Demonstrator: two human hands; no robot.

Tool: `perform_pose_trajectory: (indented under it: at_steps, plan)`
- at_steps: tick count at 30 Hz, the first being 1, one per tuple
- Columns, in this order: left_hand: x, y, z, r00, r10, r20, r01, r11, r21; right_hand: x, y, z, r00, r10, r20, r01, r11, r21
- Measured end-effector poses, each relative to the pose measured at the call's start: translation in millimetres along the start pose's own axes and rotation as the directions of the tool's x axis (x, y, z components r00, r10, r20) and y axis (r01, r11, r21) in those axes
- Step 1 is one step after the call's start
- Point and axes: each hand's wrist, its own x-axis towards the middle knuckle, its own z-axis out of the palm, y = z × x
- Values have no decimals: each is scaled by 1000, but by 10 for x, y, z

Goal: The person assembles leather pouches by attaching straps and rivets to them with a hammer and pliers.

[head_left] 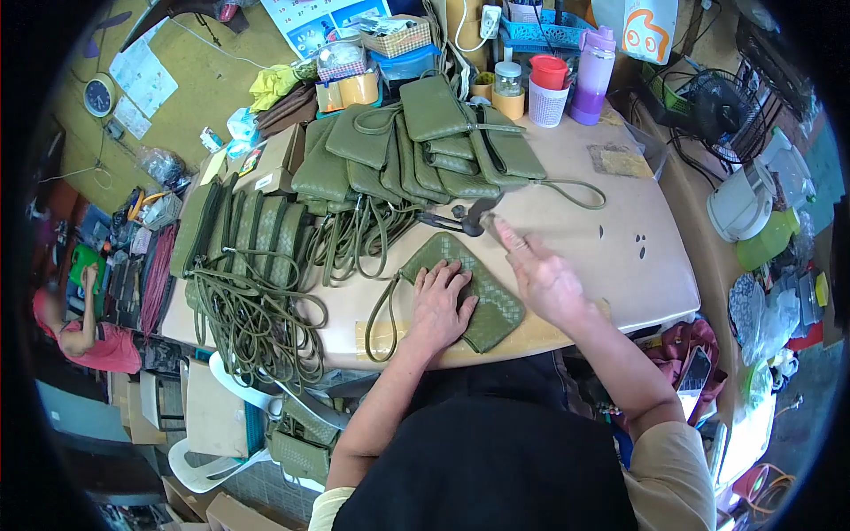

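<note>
Both hands work over a green woven pouch (469, 288) at the near edge of the table (611, 265).

Left hand (440, 305) lies flat, fingers spread, palm down on the pouch's near left part, pressing it to the table. Right hand (542, 279) hovers just right of the pouch, fingers partly curled around the handle of a hammer (460, 217), whose dark head sits just beyond the pouch's far corner. The pouch's strap (382, 319) loops off to the left. Farther back a stack of green bags (425, 150) fans out, with more bags and a tangle of straps (252, 310) at the left.
</note>
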Motion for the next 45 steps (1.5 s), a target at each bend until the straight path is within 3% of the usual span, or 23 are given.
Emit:
perform_pose_trajectory:
  at_steps: [2,4,5,7,9,11,14,16,19,20,24,26,27,29,33,35,36,39,40,41,43,44,45]
  plan:
    - [-28,-25,6,999,25,-33,-27,997,-69,3,10,76,1000,-3,15,4,998,-67]
    - [-20,-31,-5,999,38,-33,-40,998,-54,54,56,-84,962,72,262,-19,980,-199]
    - [-46,-16,13,999,42,-21,-43,998,-44,60,43,-177,960,70,270,-14,979,-202]
    - [-40,-30,14,998,48,-26,-50,997,-64,60,-33,-324,992,12,122,0,995,-100]
    - [-46,-21,19,999,33,-21,-34,997,-70,29,-36,-94,992,39,120,-28,995,-92]
    - [-54,-23,41,999,35,-23,-37,996,-82,-21,-17,-20,991,62,119,-52,995,-82]
    - [-8,2,6,999,31,-30,-33,995,-97,-28,1,-229,961,100,258,-60,986,-158]
    - [-20,-29,1,999,35,-2,-35,995,-98,-77,-101,-383,994,73,82,-70,997,-35]
    - [-68,-28,40,998,51,-34,-54,991,-125,-265,-42,-69,978,60,200,-29,988,-154]
    - [-68,-26,2,997,75,11,-73,990,-124,-345,40,52,995,-5,104,18,993,-120]
    - [-27,18,-50,987,110,116,-95,987,-126,-273,-5,-278,992,-8,128,22,994,-111]
    - [-8,-11,-38,981,126,150,-111,988,-106,-344,-73,-190,999,-5,-52,3,1000,-27]
    - [-30,-14,-51,973,139,183,-126,989,-83,-387,-62,-156,999,0,-47,-2,1000,-23]
    - [-54,1,-144,959,135,248,-109,987,-117,-440,-1,-122,983,94,157,-57,972,-229]
    - [-111,118,-290,925,141,354,-83,981,-174,-512,12,-318,1000,-8,-10,8,996,-88]
    - [-109,121,-315,902,155,403,-74,975,-209,-683,-60,-182,992,99,74,-71,949,-308]
    - [-101,113,-327,887,170,430,-90,976,-201,-675,-26,-108,1000,24,-14,-26,992,-121]
    - [-79,116,-332,864,184,469,-102,975,-196,-738,72,-440,998,25,61,-20,996,-84]
    - [-64,101,-335,854,180,487,-97,977,-192,-763,-9,-467,998,61,-34,-63,997,-48]
    - [-58,97,-330,846,173,504,-87,978,-191,-827,-41,-418,997,65,-31,-67,996,-51]
    - [-89,96,-319,842,168,512,-76,978,-196,-1006,-86,-218,990,118,78,-97,968,-233]
    - [-113,69,-317,843,191,503,-97,973,-207,-1093,42,-20,994,69,-81,-69,998,-4]
    - [-95,43,-307,850,216,481,-121,968,-220,-1078,81,-139,994,65,-87,-66,998,-7]
